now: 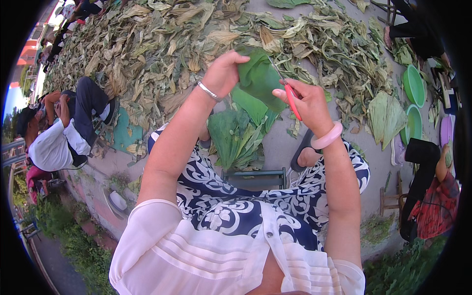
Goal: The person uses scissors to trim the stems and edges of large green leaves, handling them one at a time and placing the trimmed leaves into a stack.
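Note:
My left hand (pixel 225 72), with a metal bangle at the wrist, grips the left edge of a large green leaf (pixel 260 75), thumb on top. In my right hand (pixel 306 105) is a pair of scissors (pixel 293 97) with red handles; its blades point up and left, at the leaf's right edge. Whether the blades touch the leaf I cannot tell. A pink bangle circles my right wrist. Below the held leaf, a stack of green leaves (pixel 236 138) lies on the ground between my feet, in front of a dark low stool frame (pixel 254 179).
Wilted leaves (pixel 147 55) cover much of the ground ahead. Seated people are on the left (pixel 55 143) and right (pixel 431 206). Green basins (pixel 413 121) and a purple basin (pixel 446 129) stand at the right. A hat (pixel 115 202) lies at the lower left.

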Demonstrator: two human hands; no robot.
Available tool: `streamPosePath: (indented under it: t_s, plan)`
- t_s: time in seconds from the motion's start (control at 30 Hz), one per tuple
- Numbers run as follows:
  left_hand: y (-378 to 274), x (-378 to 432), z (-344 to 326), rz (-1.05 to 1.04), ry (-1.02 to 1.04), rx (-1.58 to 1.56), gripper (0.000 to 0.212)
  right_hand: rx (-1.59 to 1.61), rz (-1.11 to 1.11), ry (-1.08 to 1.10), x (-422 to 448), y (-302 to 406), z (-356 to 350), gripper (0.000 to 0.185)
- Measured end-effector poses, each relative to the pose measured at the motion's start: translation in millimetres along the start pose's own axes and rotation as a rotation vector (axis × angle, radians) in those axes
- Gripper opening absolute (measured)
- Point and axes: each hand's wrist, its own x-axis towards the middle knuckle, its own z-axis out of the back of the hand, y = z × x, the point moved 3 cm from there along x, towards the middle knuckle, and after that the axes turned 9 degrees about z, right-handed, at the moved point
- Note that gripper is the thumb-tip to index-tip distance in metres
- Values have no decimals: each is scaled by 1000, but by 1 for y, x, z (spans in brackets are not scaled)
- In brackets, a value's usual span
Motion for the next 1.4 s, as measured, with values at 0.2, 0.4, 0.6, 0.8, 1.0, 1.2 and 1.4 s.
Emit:
streamPosePath:
  t_s: [0.2,0.4,0.6,0.8,1.0,1.2,1.4]
  plan:
    - [-6,-5,-7,-42,-170,151,26,0,-16,22,0,-2,0,36]
    - [-7,-9,-12,-22,-146,218,33,5,-3,12,-2,-3,-3,43]
    - [-4,-6,-11,-70,-104,239,32,-32,9,38,-2,-2,-2,46]
    - [-4,-8,-17,-48,-105,280,27,-53,7,52,-1,0,0,47]
    - [1,-6,-11,8,-59,324,27,-99,107,14,0,2,-1,45]
    - [2,-9,-16,65,-16,353,26,-130,161,2,0,5,-1,43]
    - [7,-7,-14,65,-8,365,27,-186,226,-1,-1,4,-2,41]
